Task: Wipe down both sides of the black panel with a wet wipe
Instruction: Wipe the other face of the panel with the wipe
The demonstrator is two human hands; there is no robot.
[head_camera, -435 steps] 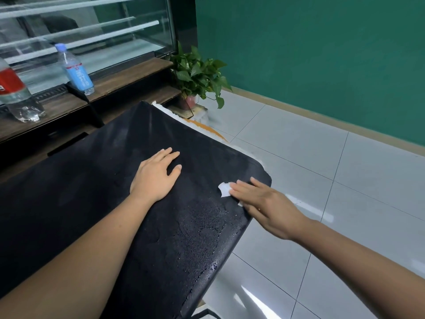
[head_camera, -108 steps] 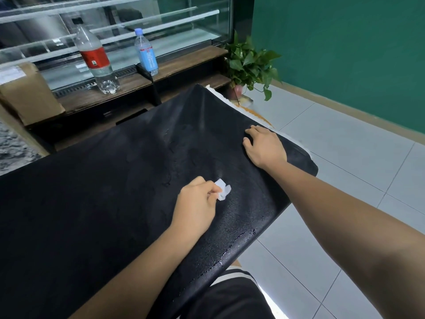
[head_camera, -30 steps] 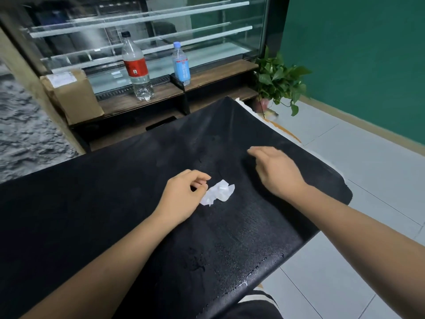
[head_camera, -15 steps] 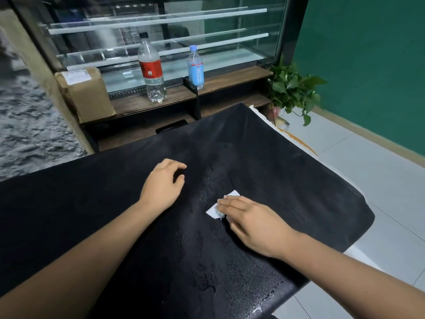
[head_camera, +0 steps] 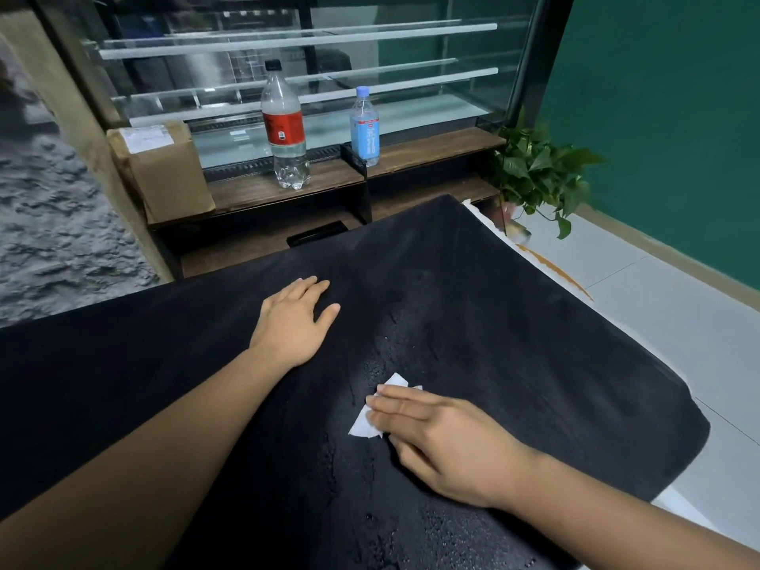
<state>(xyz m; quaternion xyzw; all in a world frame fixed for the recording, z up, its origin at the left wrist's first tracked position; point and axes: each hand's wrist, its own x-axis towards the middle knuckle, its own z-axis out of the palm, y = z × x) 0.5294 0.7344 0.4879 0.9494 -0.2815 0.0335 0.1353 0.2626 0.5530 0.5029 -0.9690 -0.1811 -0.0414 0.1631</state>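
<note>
Both spread: right grip [head_camera: 448, 442] presses wet wipe [head_camera: 361, 426] mid black panel [head_camera: 534, 343]; left grip [head_camera: 294, 322] by far edge.

Light: dim and even around you.
Glare: droplets glint on your black panel [head_camera: 514, 322]; floor tiles [head_camera: 678, 343] shine pale.
Blur: your right hand [head_camera: 448, 442] is slightly smeared.
Edges: straight lines bow.

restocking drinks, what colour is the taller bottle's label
Red, on the taller bottle; head view shows it.
</note>
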